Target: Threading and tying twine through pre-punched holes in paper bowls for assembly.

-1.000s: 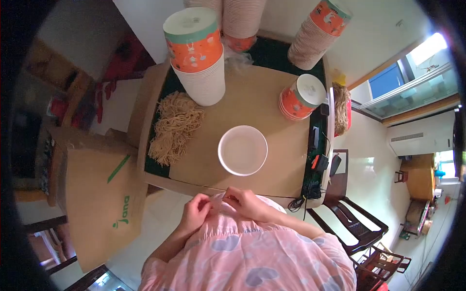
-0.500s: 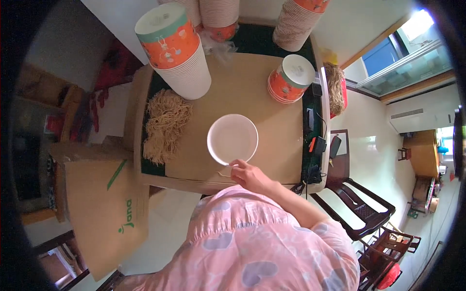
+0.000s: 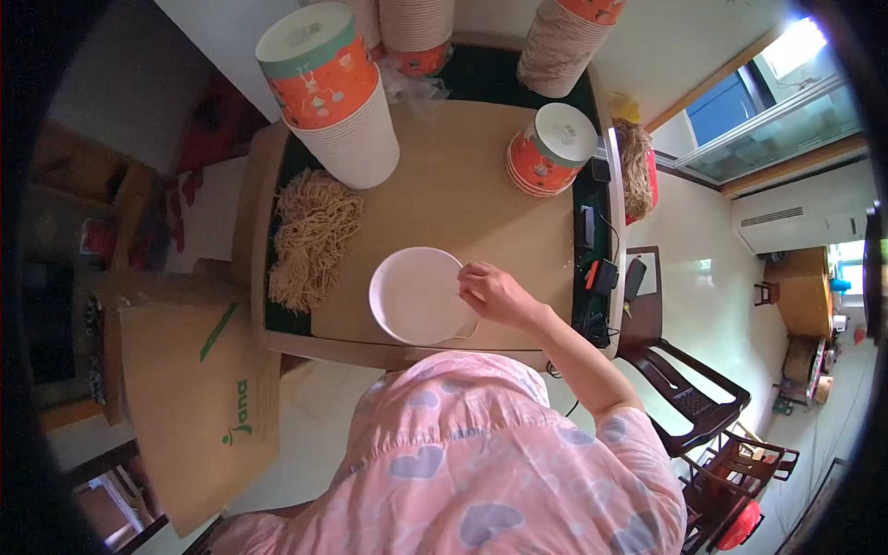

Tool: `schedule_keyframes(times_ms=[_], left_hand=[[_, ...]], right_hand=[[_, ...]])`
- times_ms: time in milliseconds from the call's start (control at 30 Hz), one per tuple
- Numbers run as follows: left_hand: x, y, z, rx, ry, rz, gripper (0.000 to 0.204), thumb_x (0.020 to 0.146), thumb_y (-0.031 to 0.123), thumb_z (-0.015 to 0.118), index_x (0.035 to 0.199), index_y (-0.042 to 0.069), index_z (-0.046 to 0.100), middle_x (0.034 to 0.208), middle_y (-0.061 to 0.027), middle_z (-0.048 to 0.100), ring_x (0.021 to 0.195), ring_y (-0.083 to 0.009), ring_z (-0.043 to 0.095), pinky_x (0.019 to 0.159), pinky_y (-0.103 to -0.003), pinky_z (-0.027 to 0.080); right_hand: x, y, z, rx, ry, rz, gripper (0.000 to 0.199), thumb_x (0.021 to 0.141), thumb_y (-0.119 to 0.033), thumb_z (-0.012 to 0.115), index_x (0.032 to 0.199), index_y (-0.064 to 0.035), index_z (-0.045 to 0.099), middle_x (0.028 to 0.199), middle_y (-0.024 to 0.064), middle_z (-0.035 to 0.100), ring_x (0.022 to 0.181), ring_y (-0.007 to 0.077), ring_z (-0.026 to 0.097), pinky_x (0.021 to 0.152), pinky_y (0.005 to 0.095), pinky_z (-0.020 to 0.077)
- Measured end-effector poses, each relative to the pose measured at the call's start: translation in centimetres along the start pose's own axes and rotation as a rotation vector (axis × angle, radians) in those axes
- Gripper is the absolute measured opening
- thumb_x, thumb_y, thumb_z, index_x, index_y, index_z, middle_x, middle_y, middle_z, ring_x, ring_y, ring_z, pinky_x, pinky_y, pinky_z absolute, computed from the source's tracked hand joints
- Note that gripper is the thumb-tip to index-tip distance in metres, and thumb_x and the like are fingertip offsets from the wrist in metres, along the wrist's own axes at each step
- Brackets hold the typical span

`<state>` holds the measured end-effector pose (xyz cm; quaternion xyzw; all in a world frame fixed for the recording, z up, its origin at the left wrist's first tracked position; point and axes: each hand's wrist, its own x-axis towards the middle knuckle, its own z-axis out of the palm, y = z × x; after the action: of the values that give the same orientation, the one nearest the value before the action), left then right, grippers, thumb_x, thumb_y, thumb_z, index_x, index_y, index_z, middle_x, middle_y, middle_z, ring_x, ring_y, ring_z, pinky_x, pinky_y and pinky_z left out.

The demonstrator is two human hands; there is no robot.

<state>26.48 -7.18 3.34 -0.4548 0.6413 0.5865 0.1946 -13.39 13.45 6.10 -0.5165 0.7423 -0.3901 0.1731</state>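
My right hand [image 3: 500, 294] reaches in from the lower right, with thumb and fingers closed on the right rim of a white paper bucket [image 3: 418, 294]. Its open mouth faces up toward me, close to the table's near edge. A thin strand [image 3: 469, 334] shows beside the bucket's lower right rim. My left hand is out of view. To the left of the bucket lies a heap of tan raffia-like strands [image 3: 314, 236]. Behind that heap stands a tall stack of orange and white paper buckets [image 3: 347, 129], upside down. A shorter upside-down stack [image 3: 546, 162] is at the right.
More stacked buckets [image 3: 566, 46] stand along the back, near a crumpled clear plastic bag [image 3: 413, 90]. Chargers and cables [image 3: 601, 277] line the right table edge. A cardboard box [image 3: 199, 398] is at the left, and a dark wooden chair [image 3: 694, 398] at the right.
The paper bucket has moved left and nearer to me. My right hand has shifted from its near rim to its right rim. The stacks and strands stay put.
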Motion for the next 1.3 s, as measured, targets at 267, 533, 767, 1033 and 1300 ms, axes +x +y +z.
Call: schedule_keyframes(times_ms=[267, 533, 767, 1033, 1300], left_hand=[[1.4, 4.6, -0.2, 0.106, 0.003, 0.006, 0.018, 0.088, 0.017, 0.055, 0.077, 0.003, 0.057, 0.066, -0.0053, 0.058, 0.063, -0.0150, 0.057, 0.056, -0.028, 0.044], [3.7, 10.7, 0.0, 0.189, 0.014, 0.013, 0.020, 0.088, 0.017, 0.055, 0.075, 0.003, 0.056, 0.064, -0.0051, 0.057, 0.061, -0.0147, 0.056, 0.054, -0.028, 0.044], [7.4, 24.1, 7.8, 0.487, 0.292, 1.064, 0.014, 0.075, 0.006, 0.064, 0.087, 0.004, 0.056, 0.083, -0.0103, 0.059, 0.084, -0.0271, 0.057, 0.076, -0.037, 0.045], [12.0, 24.3, 11.2, 0.478, 0.236, 0.845, 0.015, 0.079, 0.008, 0.056, 0.092, 0.003, 0.060, 0.078, -0.0169, 0.062, 0.073, -0.0361, 0.060, 0.065, -0.044, 0.047], [10.6, 25.7, 9.3, 0.328, 0.107, 0.783, 0.024, 0.076, -0.002, 0.055, 0.100, -0.001, 0.059, 0.079, -0.0151, 0.063, 0.073, -0.0217, 0.064, 0.066, -0.032, 0.048]], right_hand=[[1.0, 0.8, 0.4, -0.024, 0.049, 0.003, 0.005, 0.078, -0.005, 0.059, 0.078, -0.0015, 0.055, 0.094, 0.0111, 0.057, 0.089, 0.0284, 0.056, 0.076, 0.0367, 0.0483], [0.5, -1.1, 0.2, -0.037, 0.226, 0.139, 0.004, 0.079, -0.005, 0.059, 0.082, -0.0022, 0.057, 0.093, 0.0107, 0.057, 0.075, 0.0259, 0.059, 0.064, 0.0320, 0.0499], [-3.1, -2.2, 4.3, 0.500, 0.411, 0.543, 0.001, 0.081, -0.002, 0.056, 0.082, -0.0028, 0.056, 0.071, 0.0039, 0.053, 0.062, 0.0077, 0.046, 0.055, 0.0244, 0.0415], [-2.6, -1.6, 6.3, 0.467, 0.441, 0.569, 0.013, 0.083, -0.007, 0.061, 0.094, -0.0004, 0.059, 0.090, 0.0075, 0.058, 0.083, 0.0148, 0.058, 0.069, 0.0268, 0.0471], [0.8, -2.7, 5.8, 0.507, 0.483, 0.418, 0.012, 0.080, -0.010, 0.063, 0.087, -0.0018, 0.058, 0.097, 0.0109, 0.056, 0.087, 0.0240, 0.059, 0.072, 0.0334, 0.0488]])
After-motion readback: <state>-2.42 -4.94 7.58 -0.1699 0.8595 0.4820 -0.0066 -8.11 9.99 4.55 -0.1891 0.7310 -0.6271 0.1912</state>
